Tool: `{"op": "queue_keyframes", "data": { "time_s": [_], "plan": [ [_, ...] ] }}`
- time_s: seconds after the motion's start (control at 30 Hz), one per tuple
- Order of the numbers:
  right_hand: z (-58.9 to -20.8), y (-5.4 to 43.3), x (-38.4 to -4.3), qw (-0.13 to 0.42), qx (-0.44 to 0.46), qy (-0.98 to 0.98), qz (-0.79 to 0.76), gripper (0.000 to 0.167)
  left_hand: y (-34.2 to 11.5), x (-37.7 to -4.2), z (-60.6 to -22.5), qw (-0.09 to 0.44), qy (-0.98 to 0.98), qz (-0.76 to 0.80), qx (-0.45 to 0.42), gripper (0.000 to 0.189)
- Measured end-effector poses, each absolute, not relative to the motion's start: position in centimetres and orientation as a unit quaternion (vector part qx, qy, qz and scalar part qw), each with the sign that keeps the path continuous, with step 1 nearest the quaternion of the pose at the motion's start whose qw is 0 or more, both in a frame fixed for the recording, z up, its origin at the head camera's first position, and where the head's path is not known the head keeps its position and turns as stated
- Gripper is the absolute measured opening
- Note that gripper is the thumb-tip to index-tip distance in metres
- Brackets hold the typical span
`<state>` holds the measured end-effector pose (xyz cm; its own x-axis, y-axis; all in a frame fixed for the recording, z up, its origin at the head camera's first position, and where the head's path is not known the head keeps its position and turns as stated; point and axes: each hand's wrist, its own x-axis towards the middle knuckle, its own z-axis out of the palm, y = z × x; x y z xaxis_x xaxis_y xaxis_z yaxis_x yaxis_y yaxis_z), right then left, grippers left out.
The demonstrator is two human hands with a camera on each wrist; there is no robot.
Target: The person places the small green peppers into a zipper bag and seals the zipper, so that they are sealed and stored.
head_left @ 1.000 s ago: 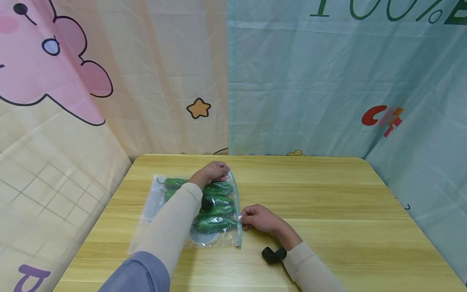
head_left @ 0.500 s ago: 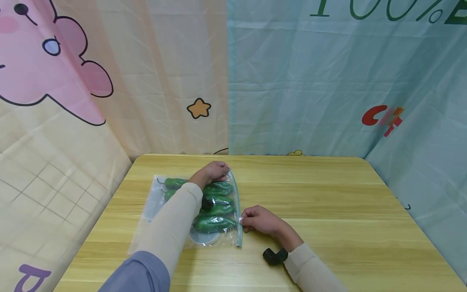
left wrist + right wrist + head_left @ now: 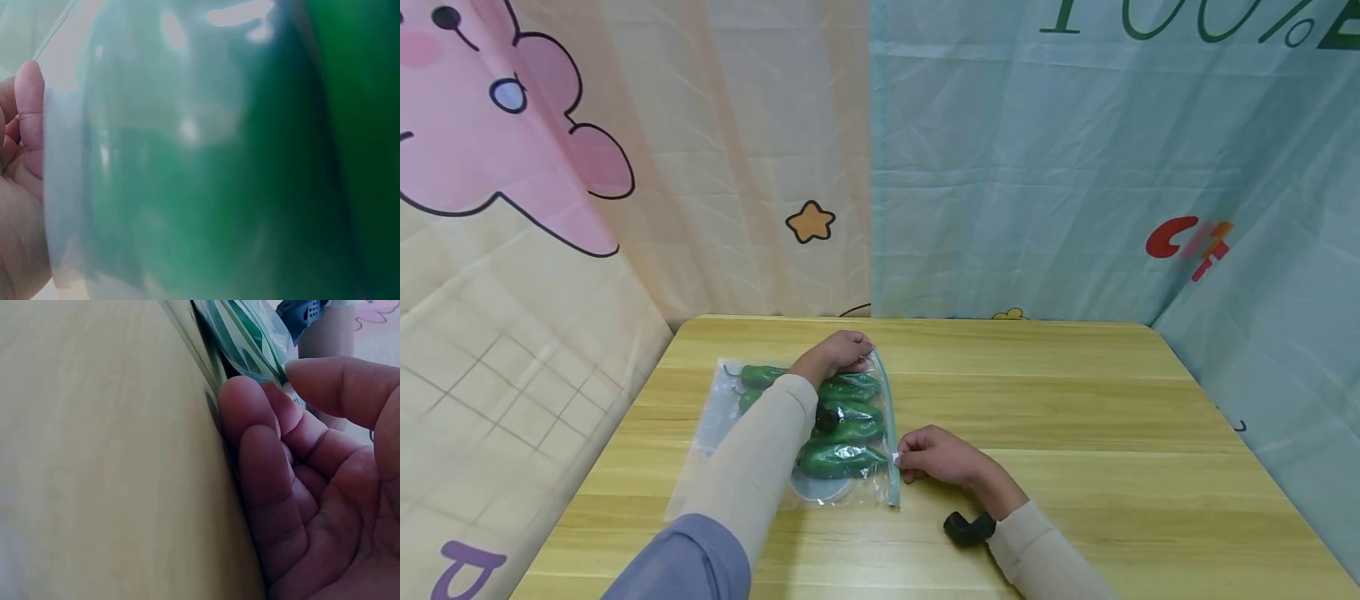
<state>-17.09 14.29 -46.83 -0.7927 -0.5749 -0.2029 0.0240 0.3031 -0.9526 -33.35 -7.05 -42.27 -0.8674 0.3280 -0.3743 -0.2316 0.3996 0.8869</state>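
A clear zip bag (image 3: 696, 492) lies flat on the table with several long green peppers (image 3: 842, 460) inside, side by side. Its pale blue zip strip (image 3: 892, 417) runs along the right side. My left hand (image 3: 837, 352) pinches the far corner of the bag at the strip's end; the left wrist view shows its thumb (image 3: 30, 106) against the plastic. Lower along the same strip, my right hand (image 3: 942, 455) pinches the small white slider (image 3: 289, 391) between thumb and index finger, its other fingers curled close over the table. My left forearm covers part of the bag.
Beneath the peppers shows a pale round shape (image 3: 823, 489) in the bag. A black wrist camera (image 3: 968, 529) hangs by the right cuff. The wooden table (image 3: 1112, 467) is bordered by printed cloth curtains (image 3: 1000, 167) at the back and sides.
My right hand has slid slightly along the zip strip toward the near end, with the slider between its fingers. The left hand holds its place at the far corner.
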Motion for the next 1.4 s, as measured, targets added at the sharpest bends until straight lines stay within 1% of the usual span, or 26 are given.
{"op": "queue_keyframes", "data": {
  "time_s": [0.83, 1.1, 1.4],
  "plan": [
    [-46.74, 14.69, -16.60, 0.298, -0.211, 0.757, -0.541, 0.021, -7.15, -33.16, -41.95, 0.259, 0.798, 0.544, 0.029, 0.019],
    [-46.73, 14.84, -16.39, 0.309, -0.213, 0.757, -0.535, 0.021, -7.17, -33.05, -41.72, 0.261, 0.797, 0.544, 0.030, 0.019],
    [-46.53, 14.97, -16.14, 0.317, -0.236, 0.757, -0.520, 0.021, -7.16, -33.06, -41.71, 0.260, 0.796, 0.545, 0.030, 0.020]
  ]
}}
